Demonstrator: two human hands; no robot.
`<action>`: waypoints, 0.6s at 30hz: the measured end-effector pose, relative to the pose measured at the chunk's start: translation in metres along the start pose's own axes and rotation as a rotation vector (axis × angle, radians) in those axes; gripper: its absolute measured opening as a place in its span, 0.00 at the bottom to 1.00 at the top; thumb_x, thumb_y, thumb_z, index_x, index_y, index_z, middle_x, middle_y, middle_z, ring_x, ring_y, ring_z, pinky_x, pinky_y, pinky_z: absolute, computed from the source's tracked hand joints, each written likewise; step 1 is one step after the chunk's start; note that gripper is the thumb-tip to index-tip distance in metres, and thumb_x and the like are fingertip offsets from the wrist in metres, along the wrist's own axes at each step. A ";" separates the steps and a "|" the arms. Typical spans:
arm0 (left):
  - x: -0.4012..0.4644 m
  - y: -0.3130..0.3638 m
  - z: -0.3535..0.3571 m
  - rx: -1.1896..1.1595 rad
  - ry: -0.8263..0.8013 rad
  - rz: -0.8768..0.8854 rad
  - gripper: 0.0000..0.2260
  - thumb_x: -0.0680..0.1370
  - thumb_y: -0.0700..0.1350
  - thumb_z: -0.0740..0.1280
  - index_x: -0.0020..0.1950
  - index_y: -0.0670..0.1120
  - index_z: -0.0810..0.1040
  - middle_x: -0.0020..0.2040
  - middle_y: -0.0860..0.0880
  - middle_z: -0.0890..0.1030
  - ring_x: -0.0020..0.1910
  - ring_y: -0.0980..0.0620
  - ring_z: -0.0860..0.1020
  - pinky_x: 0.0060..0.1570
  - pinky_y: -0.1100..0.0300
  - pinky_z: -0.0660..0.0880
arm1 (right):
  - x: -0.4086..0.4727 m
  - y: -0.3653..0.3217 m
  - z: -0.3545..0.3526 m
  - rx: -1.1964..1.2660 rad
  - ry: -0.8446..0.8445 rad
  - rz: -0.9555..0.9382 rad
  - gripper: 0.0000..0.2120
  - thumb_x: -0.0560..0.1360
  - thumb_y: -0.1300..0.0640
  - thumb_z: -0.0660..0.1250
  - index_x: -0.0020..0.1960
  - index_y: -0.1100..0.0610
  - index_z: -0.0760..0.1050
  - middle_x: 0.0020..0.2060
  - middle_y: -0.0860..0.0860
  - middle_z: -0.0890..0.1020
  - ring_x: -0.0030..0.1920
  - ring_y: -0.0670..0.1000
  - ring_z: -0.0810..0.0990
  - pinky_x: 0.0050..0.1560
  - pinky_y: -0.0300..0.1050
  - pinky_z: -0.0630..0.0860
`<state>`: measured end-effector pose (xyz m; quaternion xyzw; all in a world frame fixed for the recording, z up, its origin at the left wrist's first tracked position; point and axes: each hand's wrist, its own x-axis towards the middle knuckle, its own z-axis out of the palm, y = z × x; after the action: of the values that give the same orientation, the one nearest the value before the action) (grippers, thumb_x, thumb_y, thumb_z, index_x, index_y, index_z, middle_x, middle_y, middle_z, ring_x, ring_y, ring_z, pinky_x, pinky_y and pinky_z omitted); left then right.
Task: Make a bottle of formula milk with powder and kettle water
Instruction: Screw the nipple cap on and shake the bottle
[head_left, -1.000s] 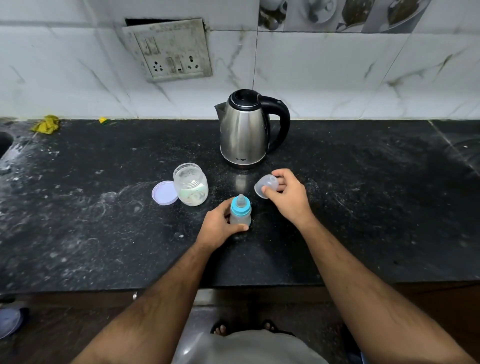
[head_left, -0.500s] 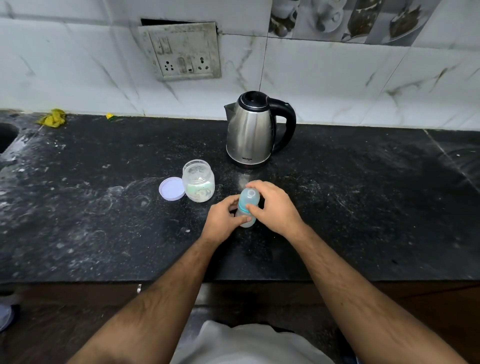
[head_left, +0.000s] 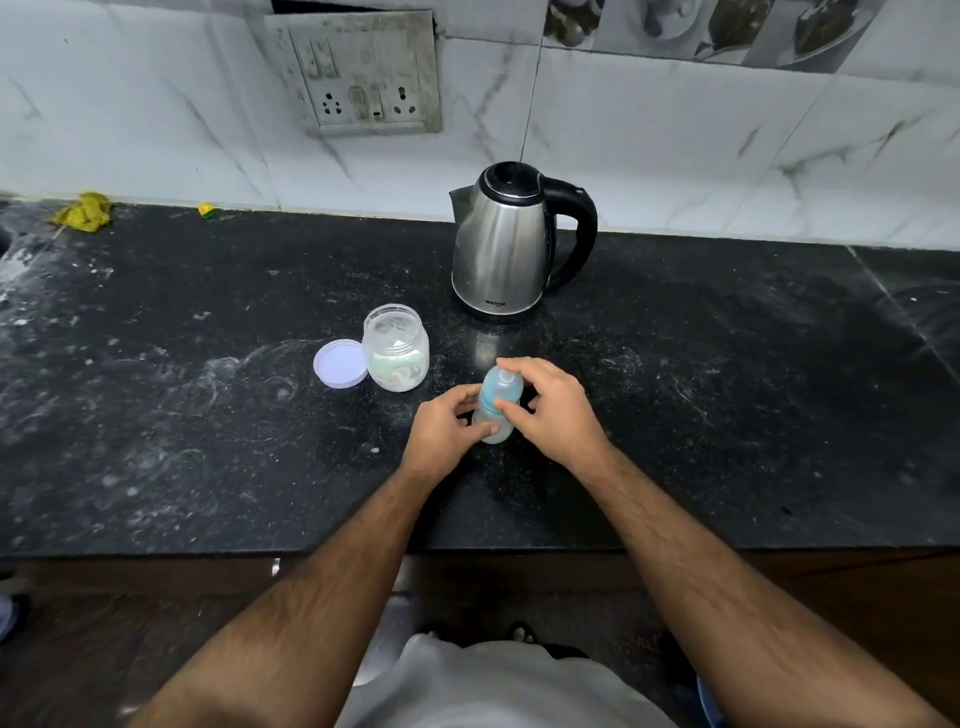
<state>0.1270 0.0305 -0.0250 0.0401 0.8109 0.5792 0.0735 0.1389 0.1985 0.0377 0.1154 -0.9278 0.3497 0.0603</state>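
Dark counter (head_left: 208, 441), baby bottle (head_left: 497, 410) upright between left hand (head_left: 445, 435) gripping its base and right hand (head_left: 550, 410) pinching its cap.

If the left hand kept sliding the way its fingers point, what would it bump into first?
The left hand already grips the baby bottle, so that blocks it; just past it sits the right hand.

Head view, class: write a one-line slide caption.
Both hands, left hand and right hand, grip a capped baby bottle on the black counter, near the kettle and open powder jar.

Bottle (head_left: 497, 410) base hid by hands.
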 end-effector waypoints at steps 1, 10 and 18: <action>0.000 0.000 0.000 0.000 0.007 0.003 0.24 0.68 0.41 0.79 0.63 0.48 0.79 0.55 0.56 0.83 0.55 0.64 0.79 0.52 0.72 0.74 | 0.000 0.001 0.000 0.006 0.007 -0.006 0.24 0.72 0.58 0.75 0.67 0.54 0.76 0.60 0.49 0.80 0.59 0.47 0.78 0.56 0.45 0.78; 0.002 -0.002 -0.001 -0.009 -0.001 0.006 0.24 0.67 0.39 0.79 0.62 0.46 0.80 0.54 0.54 0.84 0.52 0.67 0.79 0.51 0.74 0.73 | 0.003 0.006 0.002 0.027 0.018 -0.021 0.24 0.71 0.58 0.76 0.66 0.55 0.77 0.59 0.51 0.81 0.60 0.49 0.79 0.62 0.46 0.75; 0.000 0.004 -0.004 0.011 -0.037 0.016 0.24 0.68 0.38 0.78 0.63 0.47 0.79 0.56 0.51 0.84 0.54 0.64 0.80 0.54 0.72 0.74 | 0.002 0.000 -0.001 -0.045 -0.041 0.022 0.27 0.72 0.58 0.74 0.70 0.53 0.73 0.62 0.51 0.79 0.62 0.50 0.77 0.66 0.46 0.73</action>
<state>0.1266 0.0282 -0.0205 0.0580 0.8122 0.5744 0.0837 0.1375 0.1988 0.0391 0.1109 -0.9377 0.3267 0.0399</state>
